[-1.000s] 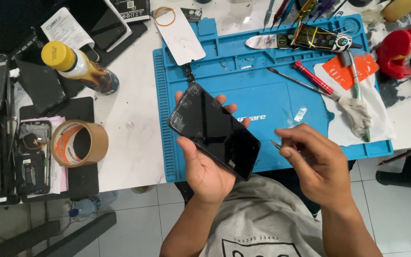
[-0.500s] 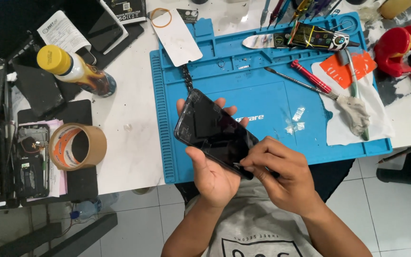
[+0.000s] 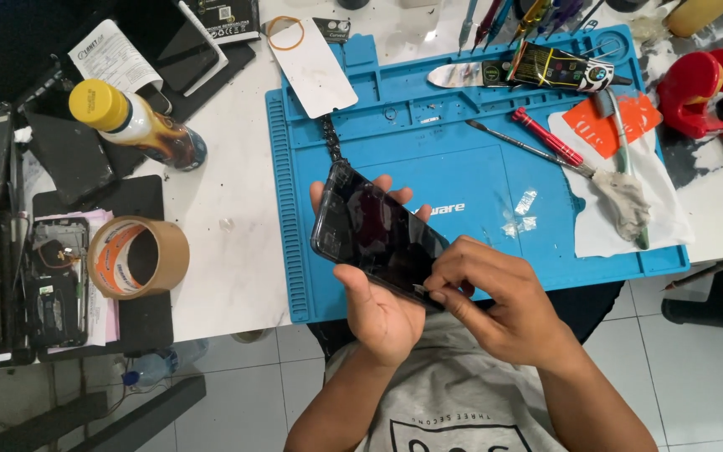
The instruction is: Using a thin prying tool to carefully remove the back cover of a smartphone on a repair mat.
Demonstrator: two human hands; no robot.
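Note:
A black smartphone [image 3: 374,233] with a glossy dark face lies tilted in my left hand [image 3: 378,314], which cradles it from below, fingertips showing past its far edge. My right hand [image 3: 495,293] pinches at the phone's lower right corner with thumb and fingertips; whatever small thing is between them is too small to tell. Both hands hover over the near edge of a blue silicone work mat [image 3: 462,151].
On the mat lie a red-handled screwdriver [image 3: 546,136], a thin metal tool [image 3: 512,142], a metal spatula [image 3: 462,75] and a white card [image 3: 311,67]. A brown tape roll [image 3: 135,255], a yellow-capped bottle [image 3: 140,125] and an opened phone [image 3: 53,285] sit at left; a red object [image 3: 696,92] at right.
My right hand has moved left from beside the phone onto its lower right corner and now pinches there. The left hand keeps holding the phone, tilted slightly differently.

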